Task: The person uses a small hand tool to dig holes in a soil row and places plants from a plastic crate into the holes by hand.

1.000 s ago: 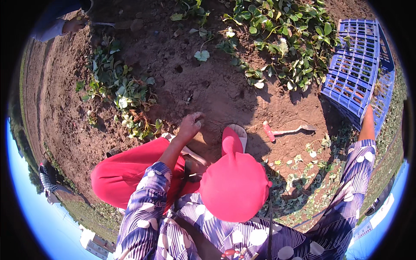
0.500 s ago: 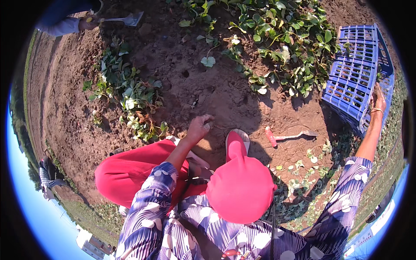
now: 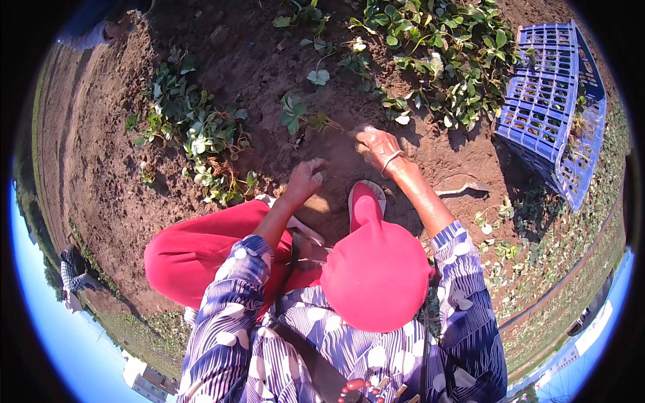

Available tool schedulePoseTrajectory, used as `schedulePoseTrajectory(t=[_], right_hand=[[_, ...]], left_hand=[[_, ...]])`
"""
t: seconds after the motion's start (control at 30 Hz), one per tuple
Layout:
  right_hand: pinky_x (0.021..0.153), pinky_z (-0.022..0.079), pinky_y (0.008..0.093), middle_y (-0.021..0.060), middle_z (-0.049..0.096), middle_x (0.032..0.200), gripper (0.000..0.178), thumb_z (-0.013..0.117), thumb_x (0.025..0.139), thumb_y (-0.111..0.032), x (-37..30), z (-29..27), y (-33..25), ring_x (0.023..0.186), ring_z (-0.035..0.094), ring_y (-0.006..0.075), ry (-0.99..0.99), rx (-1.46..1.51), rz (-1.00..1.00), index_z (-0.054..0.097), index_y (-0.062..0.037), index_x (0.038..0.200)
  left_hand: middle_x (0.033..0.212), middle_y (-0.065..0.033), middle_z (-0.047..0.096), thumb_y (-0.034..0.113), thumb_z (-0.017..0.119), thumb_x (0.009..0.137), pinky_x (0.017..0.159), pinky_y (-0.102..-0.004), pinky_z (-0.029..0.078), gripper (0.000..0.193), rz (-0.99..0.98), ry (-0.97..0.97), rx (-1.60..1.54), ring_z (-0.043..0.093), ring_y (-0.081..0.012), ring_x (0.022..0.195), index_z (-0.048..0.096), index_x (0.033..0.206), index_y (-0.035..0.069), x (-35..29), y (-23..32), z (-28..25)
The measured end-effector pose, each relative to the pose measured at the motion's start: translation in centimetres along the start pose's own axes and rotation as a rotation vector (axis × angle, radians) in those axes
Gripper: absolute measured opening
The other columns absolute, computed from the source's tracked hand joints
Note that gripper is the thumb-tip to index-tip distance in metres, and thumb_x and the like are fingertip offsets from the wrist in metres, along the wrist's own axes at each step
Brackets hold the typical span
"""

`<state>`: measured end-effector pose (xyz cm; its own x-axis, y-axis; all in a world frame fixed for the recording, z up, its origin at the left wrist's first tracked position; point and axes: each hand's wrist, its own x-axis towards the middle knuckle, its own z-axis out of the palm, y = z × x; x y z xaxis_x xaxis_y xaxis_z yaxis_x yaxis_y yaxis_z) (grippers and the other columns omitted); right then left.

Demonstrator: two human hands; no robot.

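My right hand [image 3: 377,146] is closed on the stem end of a young strawberry plant [image 3: 293,114], above bare soil in front of me. The plant's green leaves point left and its stems run toward my fingers. My left hand [image 3: 306,181] is low over the soil just left of my right hand. Its fingers are loosely curved with the thumb apart, and nothing shows between them. Right of my feet, a hand tool with a metal blade [image 3: 463,191] lies on the ground, its red handle hidden under my right forearm.
A blue plastic crate [image 3: 541,101] stands tilted at the right with plants inside. Leafy strawberry plants [image 3: 443,60] cover the soil at the far right, and another clump [image 3: 198,134] lies to the left. A co-worker's hand [image 3: 117,28] shows at the upper left.
My right hand has left the crate and come to the middle with a strawberry plant. My left hand has risen slightly. The co-worker's hand has moved away leftward, its flat-bladed tool no longer in view.
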<state>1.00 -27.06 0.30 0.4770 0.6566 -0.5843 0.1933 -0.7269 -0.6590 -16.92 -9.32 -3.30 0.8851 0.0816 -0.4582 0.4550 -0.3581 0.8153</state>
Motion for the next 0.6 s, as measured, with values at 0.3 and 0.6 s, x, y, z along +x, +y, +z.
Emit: schedulePoseTrajectory(t=[0.3,0.6], right_hand=[[0.072,0.053,0.0361,0.0157,0.062,0.105,0.029,0.065,0.078,-0.005,-10.2,4.3,7.8,0.086,0.065,0.0301,0.59,-0.001,-0.005,0.062,-0.0057,0.108],[0.074,0.051,0.0395,0.0154,0.061,0.105,0.029,0.064,0.078,-0.004,-14.4,4.6,9.7,0.091,0.062,0.0335,0.688,-0.035,0.2,0.061,-0.0033,0.106]], left_hand=[[0.08,-0.0032,0.064,0.02,0.058,0.091,0.048,-0.0221,0.046,0.022,-0.459,0.158,-0.686,0.059,-0.0085,0.059,0.062,0.106,0.005,1.1,1.8,-0.1],[0.078,-0.0062,0.063,0.022,0.061,0.089,0.045,-0.0234,0.046,0.022,-0.594,-0.089,-0.753,0.059,-0.011,0.056,0.062,0.101,0.004,4.1,5.1,5.8]])
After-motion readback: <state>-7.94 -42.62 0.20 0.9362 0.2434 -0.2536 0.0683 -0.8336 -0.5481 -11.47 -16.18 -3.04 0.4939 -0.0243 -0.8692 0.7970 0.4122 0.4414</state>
